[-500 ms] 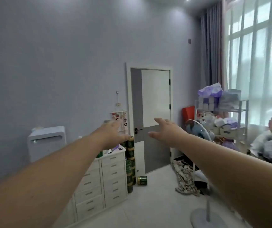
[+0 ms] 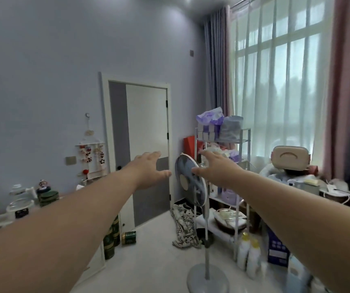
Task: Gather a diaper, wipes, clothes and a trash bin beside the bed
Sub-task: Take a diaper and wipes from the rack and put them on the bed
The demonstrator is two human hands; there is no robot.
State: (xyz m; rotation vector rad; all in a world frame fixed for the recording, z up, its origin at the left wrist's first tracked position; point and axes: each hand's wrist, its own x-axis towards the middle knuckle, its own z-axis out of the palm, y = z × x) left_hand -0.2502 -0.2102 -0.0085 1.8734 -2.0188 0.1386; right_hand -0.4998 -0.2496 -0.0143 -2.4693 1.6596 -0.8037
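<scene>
Both my arms stretch straight out in front of me. My left hand [image 2: 148,170] is open and empty, fingers spread, in front of the grey-and-white door [image 2: 146,123]. My right hand [image 2: 218,168] is also open and empty, held before a metal shelf rack [image 2: 243,134] by the window. The rack's top carries purple and blue-grey packs [image 2: 212,123] that look like diaper or wipes packages. More soft items lie on its lower shelves. No trash bin or bed is visible.
A standing fan [image 2: 193,182] rises from the floor just below my right hand. Patterned cloth [image 2: 184,225] lies heaped at the rack's foot. Green tins [image 2: 128,237] sit near the door. A cluttered dresser top [image 2: 21,199] is at left, with bottles [image 2: 252,256] and boxes at right.
My view has swung to the right and moved closer to the rack. The dresser slid toward the left edge, and the fan and window filled more of the frame. Both hands stay open.
</scene>
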